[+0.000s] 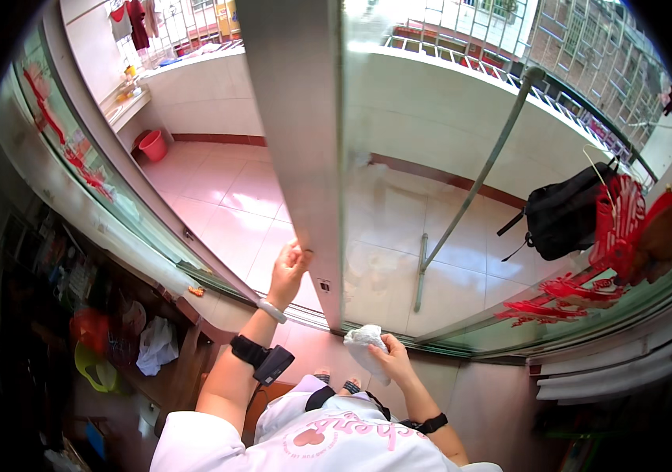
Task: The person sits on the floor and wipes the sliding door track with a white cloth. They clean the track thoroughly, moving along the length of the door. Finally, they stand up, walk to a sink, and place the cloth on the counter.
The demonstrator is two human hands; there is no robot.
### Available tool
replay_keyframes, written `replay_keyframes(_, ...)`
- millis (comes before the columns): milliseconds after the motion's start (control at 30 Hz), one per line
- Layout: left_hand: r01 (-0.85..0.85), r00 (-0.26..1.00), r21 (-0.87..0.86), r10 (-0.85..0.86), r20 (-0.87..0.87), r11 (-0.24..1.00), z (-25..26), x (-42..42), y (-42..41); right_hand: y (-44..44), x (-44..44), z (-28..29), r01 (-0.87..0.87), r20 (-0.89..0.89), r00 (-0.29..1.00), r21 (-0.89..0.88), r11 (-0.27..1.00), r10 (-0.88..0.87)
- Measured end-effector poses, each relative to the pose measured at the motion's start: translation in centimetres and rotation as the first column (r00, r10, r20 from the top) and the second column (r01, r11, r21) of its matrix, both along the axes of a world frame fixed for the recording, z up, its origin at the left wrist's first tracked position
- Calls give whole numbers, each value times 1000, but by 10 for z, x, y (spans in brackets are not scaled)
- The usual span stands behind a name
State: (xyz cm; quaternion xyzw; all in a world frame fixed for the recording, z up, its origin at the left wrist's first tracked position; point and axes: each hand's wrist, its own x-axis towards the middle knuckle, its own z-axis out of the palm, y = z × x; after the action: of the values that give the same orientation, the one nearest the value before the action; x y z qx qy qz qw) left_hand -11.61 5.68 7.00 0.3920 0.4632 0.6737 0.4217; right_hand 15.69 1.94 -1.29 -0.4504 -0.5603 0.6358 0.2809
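Observation:
My left hand (290,270), with a pale bangle at its wrist, is raised at the edge of a sliding door's metal frame (306,147). Its fingers are curled around or against that edge; how firmly they grip cannot be told. My right hand (394,357) holds a crumpled white cloth (366,345) in front of the glass, low at the middle of the view. A small dark latch (324,285) sits on the door frame to the right of and below my left hand.
Beyond the door lies a tiled balcony with a red bucket (153,146). A metal pole (477,183) leans there near a black backpack (569,209). Red decorations (554,301) show on the right glass. At the lower left stands a wooden bench (185,354) with a white plastic bag (158,345).

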Motion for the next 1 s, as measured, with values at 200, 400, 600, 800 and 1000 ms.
replay_keyframes(200,123,961,-93,-142,-239,988,-5,26,14,1,-29,-4,-201,111,974,32,979,196)
replay_keyframes(400,351,896,-209,-392,-208,913,9,55,35,22,-54,-30,-275,128,954,19,961,270)
replay_keyframes(600,630,755,-194,-652,-73,752,-12,37,67,61,-96,-32,-156,75,985,45,987,152)
replay_keyframes(800,434,842,-450,-529,-103,780,-84,-85,113,118,-178,-43,151,12,988,-182,972,-151)
replay_keyframes(1000,520,845,-414,-378,379,747,-112,-168,147,193,-267,-12,242,-307,902,-219,945,-302)
